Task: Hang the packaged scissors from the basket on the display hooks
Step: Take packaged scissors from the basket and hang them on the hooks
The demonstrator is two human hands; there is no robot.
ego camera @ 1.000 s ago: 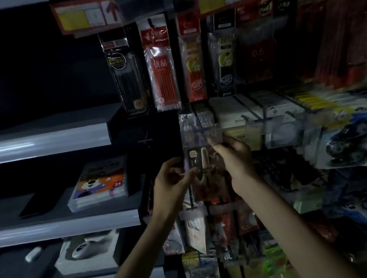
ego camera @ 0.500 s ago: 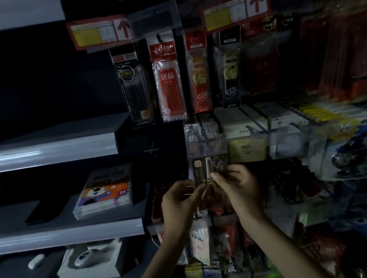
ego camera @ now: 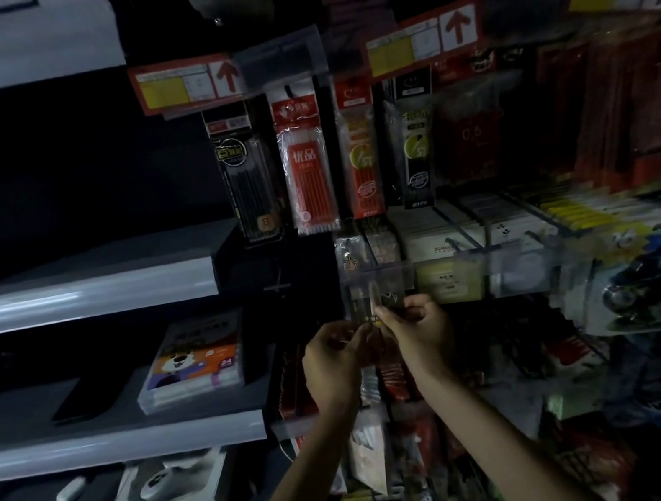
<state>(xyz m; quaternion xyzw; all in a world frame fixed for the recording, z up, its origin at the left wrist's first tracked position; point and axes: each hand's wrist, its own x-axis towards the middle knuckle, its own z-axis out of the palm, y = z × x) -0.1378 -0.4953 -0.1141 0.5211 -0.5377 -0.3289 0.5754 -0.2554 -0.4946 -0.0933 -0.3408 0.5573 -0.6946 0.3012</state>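
Arms extended, left hand (ego camera: pixel 333 362) and right hand (ego camera: pixel 420 333) pinch the scissors pack (ego camera: pixel 373 303) together.

A dimly lit stationery shop aisle. Red-and-yellow price tags (ego camera: pixel 186 83) with arrows sat above packaged pen refills (ego camera: pixel 305 166) hanging in rows on display hooks (ego camera: pixel 460 229). Grey shelves (ego camera: pixel 77 299) on the left carried boxed goods, including a marker set (ego camera: pixel 194 362). Carded packs (ego camera: pixel 639 284) crowded the right.
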